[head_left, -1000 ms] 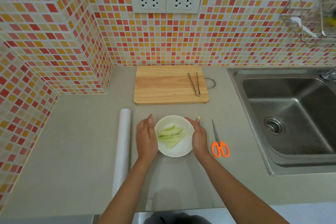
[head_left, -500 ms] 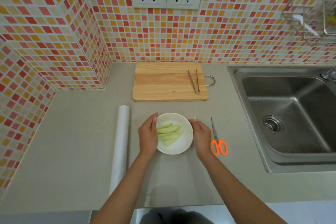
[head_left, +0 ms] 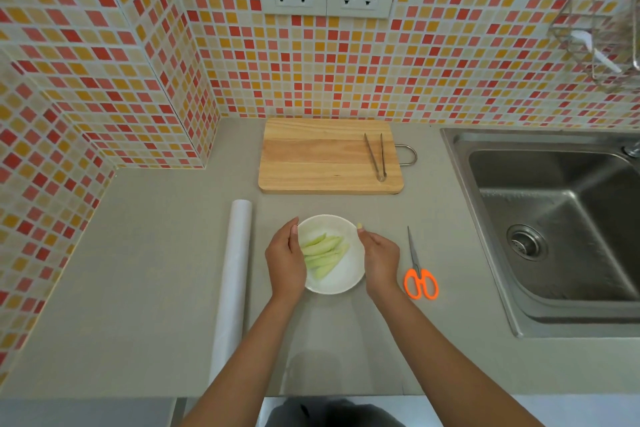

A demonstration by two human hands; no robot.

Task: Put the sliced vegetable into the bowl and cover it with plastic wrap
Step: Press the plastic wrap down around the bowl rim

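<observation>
the white bowl (head_left: 330,282) sits on the grey counter (head_left: 138,288) at the centre of the head view, with the pale green vegetable slices (head_left: 323,255) already lying inside it, so by my reading the first half of the task is done. whether any film already lies over the bowl cannot be told; none shows plainly.

the left hand (head_left: 285,262) cups the bowl's rim at 9 o'clock, fingers gently curved against the side. the right hand (head_left: 379,258) is at the 3 o'clock rim with fingers curled inward; it touches or nearly touches the edge, and i cannot tell whether it pinches anything.

the roll of plastic wrap (head_left: 232,274) lies lengthwise at 9 o'clock from the bowl, just beyond the left hand. the orange-handled scissors (head_left: 419,274) lie at 3 o'clock, near the right hand. at 12 o'clock rests the wooden cutting board (head_left: 325,156) with metal tongs (head_left: 375,156) on its right part, and the sink (head_left: 554,229) lies further out at 3 o'clock.

the step in hand looks like settling the bowl. next, i judge, comes reaching for the roll, drawing a sheet wide enough to overlap the rim all round, and cutting it.
</observation>
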